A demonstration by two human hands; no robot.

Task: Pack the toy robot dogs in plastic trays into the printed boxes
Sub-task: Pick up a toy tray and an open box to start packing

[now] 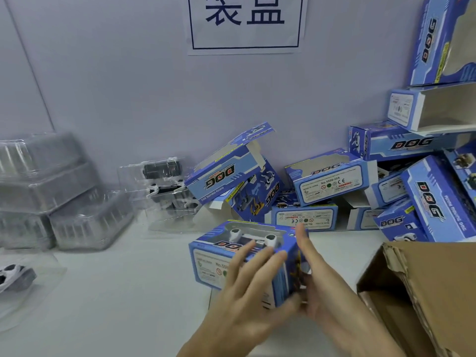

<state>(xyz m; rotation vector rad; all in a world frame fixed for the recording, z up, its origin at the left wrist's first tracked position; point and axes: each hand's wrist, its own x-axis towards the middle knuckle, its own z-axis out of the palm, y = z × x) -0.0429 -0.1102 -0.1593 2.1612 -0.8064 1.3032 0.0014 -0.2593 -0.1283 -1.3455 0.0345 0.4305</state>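
Both hands, left point(247, 292) and right point(319, 287), press flat-fingered against a glossy rectangular cardboard box point(231, 256).

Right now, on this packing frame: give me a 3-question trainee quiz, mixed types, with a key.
1. True or false: the printed box under the hands already has a white toy dog showing through its window.
2. Multiple choice: where is the brown carton? A) far left, B) lower right, C) against the back wall under the sign.
3. Fill in: the left hand lies with straight fingers on the box's top, while the right hand presses on its ____ end.

Key: 1 true; 2 B; 3 right
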